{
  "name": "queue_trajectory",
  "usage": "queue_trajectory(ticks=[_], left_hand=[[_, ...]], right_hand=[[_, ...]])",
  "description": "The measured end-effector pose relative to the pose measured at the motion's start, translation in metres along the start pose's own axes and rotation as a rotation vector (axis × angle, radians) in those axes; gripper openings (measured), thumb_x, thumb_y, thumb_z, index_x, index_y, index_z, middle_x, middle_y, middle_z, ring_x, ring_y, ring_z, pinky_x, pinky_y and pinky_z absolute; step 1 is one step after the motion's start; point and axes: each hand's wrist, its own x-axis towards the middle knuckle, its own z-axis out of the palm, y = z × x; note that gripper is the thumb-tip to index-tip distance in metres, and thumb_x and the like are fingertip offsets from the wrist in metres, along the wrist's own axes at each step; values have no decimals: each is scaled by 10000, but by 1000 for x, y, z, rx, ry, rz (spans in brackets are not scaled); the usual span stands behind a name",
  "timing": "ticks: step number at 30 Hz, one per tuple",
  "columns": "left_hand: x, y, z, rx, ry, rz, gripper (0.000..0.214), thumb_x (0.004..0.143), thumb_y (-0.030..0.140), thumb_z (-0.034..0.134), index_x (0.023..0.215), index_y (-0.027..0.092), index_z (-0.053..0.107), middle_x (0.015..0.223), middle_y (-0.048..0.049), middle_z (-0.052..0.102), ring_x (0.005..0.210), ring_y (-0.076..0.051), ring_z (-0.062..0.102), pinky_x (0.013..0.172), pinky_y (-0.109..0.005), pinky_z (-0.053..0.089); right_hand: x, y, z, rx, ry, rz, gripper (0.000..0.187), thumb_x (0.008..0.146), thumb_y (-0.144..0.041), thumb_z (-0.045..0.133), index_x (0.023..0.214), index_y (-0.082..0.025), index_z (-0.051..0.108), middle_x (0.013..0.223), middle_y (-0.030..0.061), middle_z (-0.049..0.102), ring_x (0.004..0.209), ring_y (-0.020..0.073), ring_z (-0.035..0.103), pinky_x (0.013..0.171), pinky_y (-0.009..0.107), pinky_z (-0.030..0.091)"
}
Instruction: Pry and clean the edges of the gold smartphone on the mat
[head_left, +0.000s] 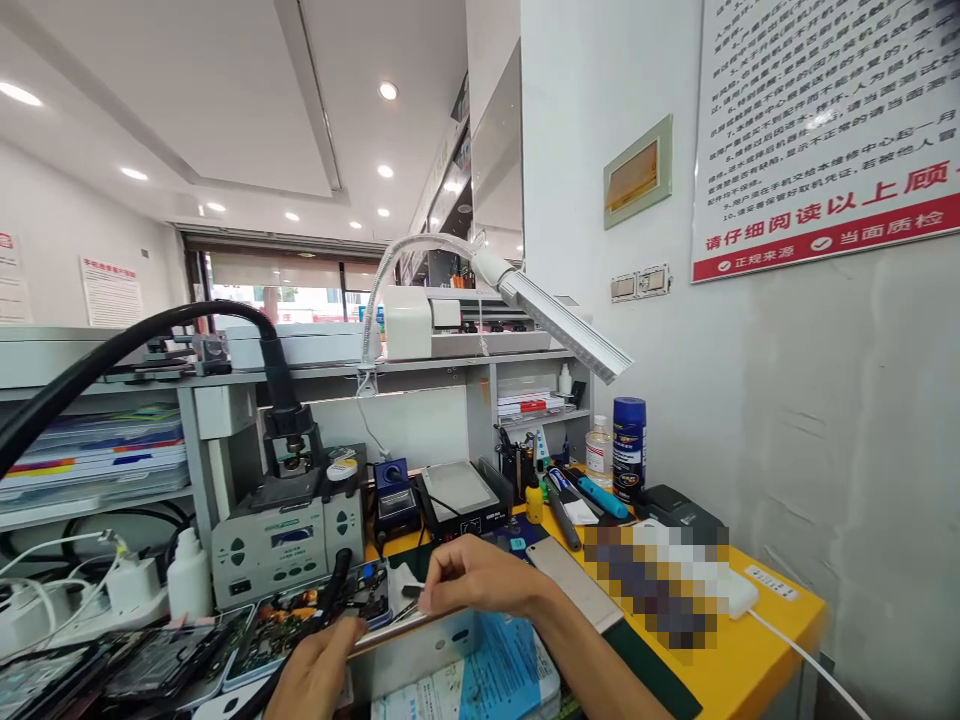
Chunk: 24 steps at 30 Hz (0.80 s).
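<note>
A slim, light-coloured phone [409,655] with a gold edge and dark camera holes is tilted up near the bottom middle. My left hand [319,670] grips its left end, thumb along the edge. Over the far edge of the phone, my right hand [480,578] has its fingers pinched together; what they hold, if anything, is hidden. Close to those fingertips is a small dark piece [411,591]. Below the phone lies a blue-and-white printed packet [502,665].
At left, trays of phone parts [281,625] sit before a grey hot-air station [281,550]. A black hose [150,325] arches over the left side. Behind are a heating plate [461,490] and a lamp [570,325]. Another phone [574,585] and a power strip [739,590] lie right.
</note>
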Motion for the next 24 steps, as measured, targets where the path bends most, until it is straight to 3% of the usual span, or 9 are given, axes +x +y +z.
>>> queue_trajectory(ticks=[5,11,15,20,24], left_hand=[[-9,9,2,47,-38,135,523,796,708,501,604,222,509,586,19,485,471,-189,532,450,-278,423],[-6,12,-4,181,-153,272,541,861,727,448,674,221,489,650,28,395,601,-180,472,477,-237,387],[0,9,-8,282,-199,400,573,884,739,436,679,207,495,642,38,393,603,-144,397,531,-232,317],[2,8,-8,340,-196,401,599,840,766,497,717,182,548,654,26,453,618,-134,350,539,-240,249],[1,9,-9,366,-193,399,565,842,734,523,697,189,529,604,48,410,588,-124,311,521,-249,196]], right_hand=[[-6,-7,-4,-63,-16,-23,247,653,-314,873,652,-145,693,638,-37,647,606,98,503,562,210,341],[-12,-11,-14,-138,-38,-26,246,719,-333,848,689,-137,703,635,-32,637,586,94,476,545,207,329],[-16,-12,-23,-178,-50,-12,269,691,-348,892,710,-138,726,613,-35,628,564,95,470,519,205,320],[-22,-17,-28,-191,-63,1,284,650,-317,930,826,-138,798,683,1,697,597,116,534,537,213,355],[-28,-26,-27,-167,-24,-27,269,718,-354,883,860,-140,804,736,21,713,651,135,578,599,233,416]])
